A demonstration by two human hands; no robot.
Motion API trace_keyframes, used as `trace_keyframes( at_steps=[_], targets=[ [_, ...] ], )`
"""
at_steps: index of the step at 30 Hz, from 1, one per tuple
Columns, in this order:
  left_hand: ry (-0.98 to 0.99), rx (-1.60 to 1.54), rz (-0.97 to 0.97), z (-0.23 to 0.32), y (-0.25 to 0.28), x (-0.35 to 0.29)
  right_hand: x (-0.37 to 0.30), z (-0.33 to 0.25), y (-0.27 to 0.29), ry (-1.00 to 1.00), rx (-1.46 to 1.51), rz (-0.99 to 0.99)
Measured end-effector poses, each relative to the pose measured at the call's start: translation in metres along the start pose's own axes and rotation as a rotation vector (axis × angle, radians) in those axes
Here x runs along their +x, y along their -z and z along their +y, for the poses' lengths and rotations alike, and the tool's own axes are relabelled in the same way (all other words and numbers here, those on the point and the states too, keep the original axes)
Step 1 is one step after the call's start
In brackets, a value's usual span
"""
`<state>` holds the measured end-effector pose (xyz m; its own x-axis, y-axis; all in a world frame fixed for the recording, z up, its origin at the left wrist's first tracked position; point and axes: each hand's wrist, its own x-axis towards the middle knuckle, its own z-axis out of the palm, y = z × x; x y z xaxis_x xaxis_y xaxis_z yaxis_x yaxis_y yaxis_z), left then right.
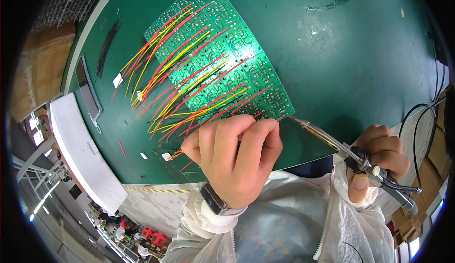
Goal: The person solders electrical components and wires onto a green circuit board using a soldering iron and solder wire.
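A green panel of small circuit boards [222, 50] lies on the green table [341, 59], with several red and yellow wires [175, 73] fanning out from it to the left. My left hand [234, 156] is curled at the panel's near edge, fingertips pinched on the ends of a few red and yellow wires [177, 154]. My right hand [379, 161] grips a soldering iron [350, 156] by its handle; its tip [291, 117] points at the panel's near right corner, close to my left fingertips.
A bundle of black wires [106, 45] and a dark flat device [87, 90] lie at the table's left edge. A white bench [80, 154] runs beside it. Black cables [417, 130] trail at the right. Cardboard boxes [40, 69] stand at far left.
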<state>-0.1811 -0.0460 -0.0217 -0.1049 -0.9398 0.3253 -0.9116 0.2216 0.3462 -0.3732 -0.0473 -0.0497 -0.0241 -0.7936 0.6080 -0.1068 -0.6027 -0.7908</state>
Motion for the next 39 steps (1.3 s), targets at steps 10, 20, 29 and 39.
trace_keyframes(
  at_steps=[10, 20, 29, 39],
  targets=[
    [0.058, 0.012, -0.051, 0.003, 0.006, -0.001, -0.007, 0.001, 0.004, -0.132, -0.102, 0.210],
    [-0.050, 0.057, -0.030, -0.009, 0.009, -0.005, -0.001, 0.010, -0.010, -0.097, -0.404, 0.403],
    [-0.532, 0.118, -0.142, -0.026, 0.017, 0.004, 0.051, 0.016, -0.016, -0.051, -0.311, 0.488],
    [-0.760, 0.102, -0.165, -0.034, 0.021, -0.003, 0.109, 0.014, -0.039, -0.360, -0.163, 0.134]
  ],
)
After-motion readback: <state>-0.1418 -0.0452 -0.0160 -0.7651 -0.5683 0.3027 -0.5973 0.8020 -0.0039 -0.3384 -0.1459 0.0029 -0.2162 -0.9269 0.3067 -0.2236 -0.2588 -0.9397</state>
